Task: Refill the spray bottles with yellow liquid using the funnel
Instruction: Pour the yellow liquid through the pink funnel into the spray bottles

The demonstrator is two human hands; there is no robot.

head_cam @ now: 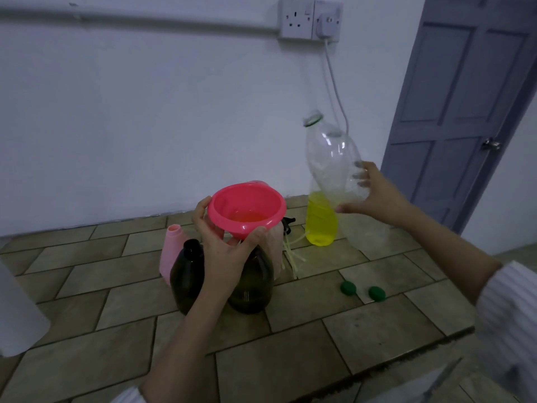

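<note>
A pink funnel sits in the neck of a dark green bottle, with a little yellow liquid pooled in its bowl. My left hand grips the funnel's rim and spout from the front. A second dark bottle stands open just to the left. My right hand holds an empty clear plastic bottle in the air, its mouth pointing up and left. Behind it stands a clear bottle about half full of yellow liquid.
A pale pink bottle stands behind the dark ones. Black spray heads with pale tubes lie near the wall. Two green caps lie on the tiled counter. A white object is at far left; a door at right.
</note>
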